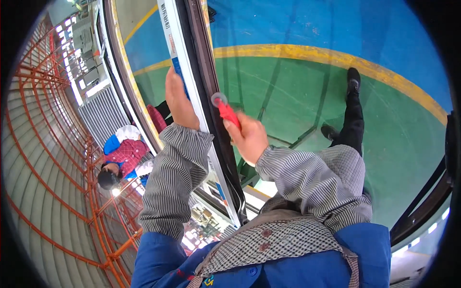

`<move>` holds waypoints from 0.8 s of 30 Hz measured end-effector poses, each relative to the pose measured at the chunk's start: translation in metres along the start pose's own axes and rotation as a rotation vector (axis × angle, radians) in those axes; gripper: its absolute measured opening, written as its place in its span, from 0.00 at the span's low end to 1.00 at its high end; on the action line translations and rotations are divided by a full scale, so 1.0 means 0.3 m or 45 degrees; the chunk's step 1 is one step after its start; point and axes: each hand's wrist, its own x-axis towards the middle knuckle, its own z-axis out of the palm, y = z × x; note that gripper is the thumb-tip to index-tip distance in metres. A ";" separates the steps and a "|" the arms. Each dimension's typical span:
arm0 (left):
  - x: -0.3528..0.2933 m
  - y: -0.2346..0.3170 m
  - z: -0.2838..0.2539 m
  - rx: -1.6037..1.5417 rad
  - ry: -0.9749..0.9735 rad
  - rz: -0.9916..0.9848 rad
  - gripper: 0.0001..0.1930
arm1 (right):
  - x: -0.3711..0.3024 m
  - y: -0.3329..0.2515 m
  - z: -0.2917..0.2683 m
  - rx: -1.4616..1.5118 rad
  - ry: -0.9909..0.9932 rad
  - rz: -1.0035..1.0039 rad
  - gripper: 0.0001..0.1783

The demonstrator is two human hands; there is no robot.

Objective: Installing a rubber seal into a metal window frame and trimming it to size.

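My right hand [248, 139] is closed around the red handle of a small hand roller [227, 113]. The roller's pale round wheel [219, 99] meets the dark strip [204, 91] along the edge of a long frame. My left hand [181, 103] rests with fingers stretched out on the frame's white, film-covered face [196, 98], just left of the roller. Part of a blue printed band shows beside those fingertips. Any part of the left fingers behind the frame is hidden.
Left of the frame, a person in a red checked apron [127, 156] is at work near a stack of grey ribbed panels [103, 113]. Orange steel trusses [96, 221] stand beyond. To the right lies a green floor [288, 91] with a yellow line [307, 52]; a dark frame bar [418, 206] runs at the far right.
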 end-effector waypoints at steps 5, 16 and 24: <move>-0.002 0.022 0.011 -0.226 0.031 -0.075 0.31 | 0.020 -0.261 -0.046 -0.447 -0.180 -0.016 0.12; 0.018 0.023 0.006 -0.216 0.005 -0.027 0.27 | 0.129 -0.432 -0.051 -0.628 -0.052 -0.128 0.14; 0.019 0.029 0.002 -0.062 -0.008 0.012 0.23 | 0.368 -0.479 -0.096 -0.597 0.134 -0.144 0.16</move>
